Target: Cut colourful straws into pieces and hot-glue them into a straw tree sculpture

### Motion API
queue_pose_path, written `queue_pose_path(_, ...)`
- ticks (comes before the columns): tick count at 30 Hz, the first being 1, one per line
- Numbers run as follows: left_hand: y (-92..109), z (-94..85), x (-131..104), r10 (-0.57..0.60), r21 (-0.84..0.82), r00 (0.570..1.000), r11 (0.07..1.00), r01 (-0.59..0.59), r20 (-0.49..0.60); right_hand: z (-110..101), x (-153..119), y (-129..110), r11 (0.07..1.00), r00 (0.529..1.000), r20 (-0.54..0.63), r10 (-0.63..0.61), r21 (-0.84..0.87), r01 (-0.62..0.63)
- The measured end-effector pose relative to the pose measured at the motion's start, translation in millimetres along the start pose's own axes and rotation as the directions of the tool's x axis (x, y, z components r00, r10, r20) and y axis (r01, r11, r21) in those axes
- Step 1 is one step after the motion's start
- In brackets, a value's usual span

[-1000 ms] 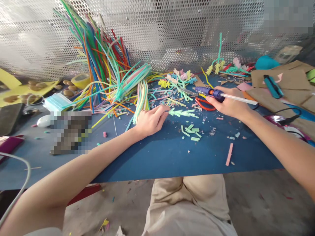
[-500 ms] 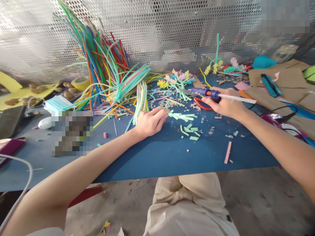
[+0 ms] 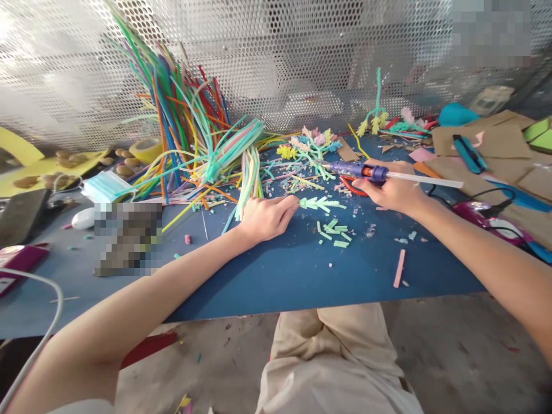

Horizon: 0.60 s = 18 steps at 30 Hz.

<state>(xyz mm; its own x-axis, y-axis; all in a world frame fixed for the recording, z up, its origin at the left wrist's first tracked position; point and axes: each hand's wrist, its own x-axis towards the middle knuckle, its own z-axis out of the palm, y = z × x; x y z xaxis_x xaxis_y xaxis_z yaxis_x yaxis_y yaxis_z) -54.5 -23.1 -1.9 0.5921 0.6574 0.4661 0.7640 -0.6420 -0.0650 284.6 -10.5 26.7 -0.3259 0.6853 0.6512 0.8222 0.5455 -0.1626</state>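
Observation:
My left hand [image 3: 269, 218] pinches one end of a pale green branched sprig made of pipe cleaner pieces [image 3: 319, 203], which points right above the blue table [image 3: 276, 282]. My right hand [image 3: 394, 187] is wrapped round a purple glue gun [image 3: 357, 170]; a clear glue stick [image 3: 426, 179] juts from its back end. The gun's nozzle points left, beyond the sprig and apart from it. Several short green cut pieces [image 3: 334, 227] lie just in front of the sprig. Red-handled scissors [image 3: 352, 187], partly hidden, lie under the gun.
Bundles of colourful pipe cleaners [image 3: 181, 126] stand at the back left against a perforated metal screen [image 3: 293, 46]. Finished-looking coloured sprigs [image 3: 313, 144] lie behind my hands. Cardboard pieces [image 3: 483, 141] and a cutter [image 3: 469, 154] are at right, a face mask [image 3: 106, 187] at left.
The sprig in my left hand has turned slightly, its branches now showing flatter. My right hand and the glue gun have shifted slightly right. The whole view has tilted a little.

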Motion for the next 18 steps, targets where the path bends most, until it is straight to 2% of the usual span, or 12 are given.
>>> queue_pose_path(4, 3, 0.3, 2, -0.058, 0.040, 0.992, 0.998, 0.053, 0.113, -2, 0, 3, 0.992, 0.994, -0.082, -0.068, 0.102, 0.076)
queue_pose_path(9, 2, -1.2, 7, -0.104, 0.051, 0.968, 0.994, 0.094, 0.228, -7, 2, 14, 0.942, 0.964, -0.048, -0.263, 0.202, 0.267)
queue_pose_path(14, 2, -2.0, 9, -0.123, 0.043, 0.949, 0.992, 0.115, 0.291, -9, 0, 22, 0.967, 0.966, 0.177, -0.187, 0.204, 0.150)
queue_pose_path(18, 2, -1.1, 9, -0.119, 0.035, 0.948, 0.993, 0.113, 0.297, -4, -5, 22, 0.972, 0.955, 0.218, -0.201, 0.169, 0.165)
